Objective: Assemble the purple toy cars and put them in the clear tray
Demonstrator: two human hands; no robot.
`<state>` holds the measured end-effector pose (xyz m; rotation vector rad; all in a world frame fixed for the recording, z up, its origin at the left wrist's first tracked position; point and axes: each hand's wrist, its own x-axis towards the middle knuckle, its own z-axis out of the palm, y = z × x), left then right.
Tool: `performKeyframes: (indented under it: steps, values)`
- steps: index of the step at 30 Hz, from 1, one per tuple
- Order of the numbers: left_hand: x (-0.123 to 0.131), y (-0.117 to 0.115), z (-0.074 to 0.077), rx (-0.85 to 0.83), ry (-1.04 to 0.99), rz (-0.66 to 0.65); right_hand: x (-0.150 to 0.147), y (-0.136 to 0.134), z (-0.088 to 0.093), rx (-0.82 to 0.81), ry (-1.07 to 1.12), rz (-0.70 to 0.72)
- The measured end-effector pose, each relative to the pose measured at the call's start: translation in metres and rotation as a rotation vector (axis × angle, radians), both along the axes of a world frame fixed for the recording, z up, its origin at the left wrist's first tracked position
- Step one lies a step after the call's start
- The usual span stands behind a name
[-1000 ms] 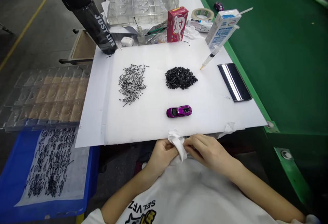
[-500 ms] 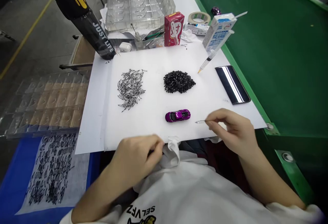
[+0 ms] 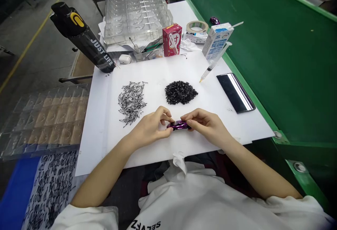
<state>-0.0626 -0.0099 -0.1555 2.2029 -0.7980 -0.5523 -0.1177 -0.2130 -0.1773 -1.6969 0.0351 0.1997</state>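
Observation:
A small purple toy car point(image 3: 179, 125) is at the front middle of the white board, between both hands. My left hand point(image 3: 150, 126) pinches its left end with thumb and fingertips. At its right end my right hand point(image 3: 209, 124) is closed, thumb and index finger against the car. Whether those fingers also hold the thin strip seen earlier is hidden. Just beyond the car lies a heap of tiny black parts point(image 3: 181, 92). Further left is a loose pile of thin, black-outlined curved pieces point(image 3: 131, 100).
A syringe point(image 3: 214, 63) leans against a milk carton point(image 3: 217, 40), beside a phone point(image 3: 236, 92). Behind stand a red box point(image 3: 172, 40), a tape roll point(image 3: 197, 27) and clear trays point(image 3: 137, 14). A black bottle point(image 3: 84, 39) is at the left. The green conveyor point(image 3: 276, 58) borders the right.
Both hands have moved onto the car, the left from the board's front edge, the right from beside it. The thin strip in my right hand no longer shows. The camera view has shifted.

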Motion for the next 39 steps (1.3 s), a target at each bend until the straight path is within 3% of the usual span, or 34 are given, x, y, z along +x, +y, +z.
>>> performKeyframes:
  steps: [5,11,17,24,34,39]
  values:
    - [-0.007,-0.006,-0.003,-0.215,-0.21,0.107,-0.001,0.002,0.0,-0.009,0.018,-0.016]
    - [-0.016,-0.016,-0.006,-0.382,-0.374,0.106,-0.004,0.003,0.002,-0.054,-0.018,-0.006]
    - [-0.018,-0.013,-0.004,-0.292,-0.32,0.195,-0.005,0.004,0.0,0.023,-0.029,-0.011]
    - [-0.018,-0.011,-0.001,-0.197,-0.292,0.157,-0.006,0.003,-0.002,0.087,-0.03,-0.007]
    - [-0.02,-0.014,-0.003,-0.185,-0.253,0.15,-0.006,0.003,0.0,0.012,-0.061,0.032]
    - [-0.019,-0.017,-0.002,-0.145,-0.13,0.132,-0.008,0.001,-0.001,-0.048,-0.094,0.063]
